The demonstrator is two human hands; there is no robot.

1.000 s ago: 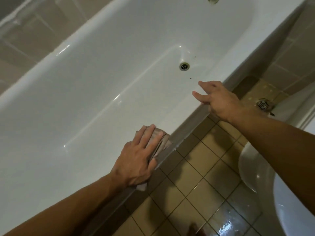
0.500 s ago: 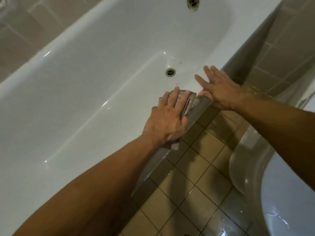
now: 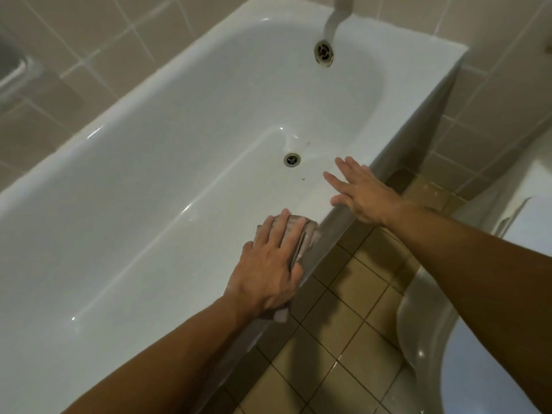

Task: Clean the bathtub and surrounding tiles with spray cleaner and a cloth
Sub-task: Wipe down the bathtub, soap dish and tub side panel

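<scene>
Wiping near rim of bathtub (image 3: 385,121) with folded cloth (image 3: 304,234), lying on rim edge beside floor tiles (image 3: 343,333). Pressing cloth flat under left hand (image 3: 268,270), fingers straight. Bracing right hand (image 3: 363,191) spread wide further along rim. Advisable: keeping even pressure, overlapping strokes toward drain (image 3: 292,159) end.

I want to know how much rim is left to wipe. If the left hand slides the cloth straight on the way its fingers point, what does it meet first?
Probably the right hand, resting on the tub rim just ahead of the left hand and cloth; depth is unclear.
</scene>
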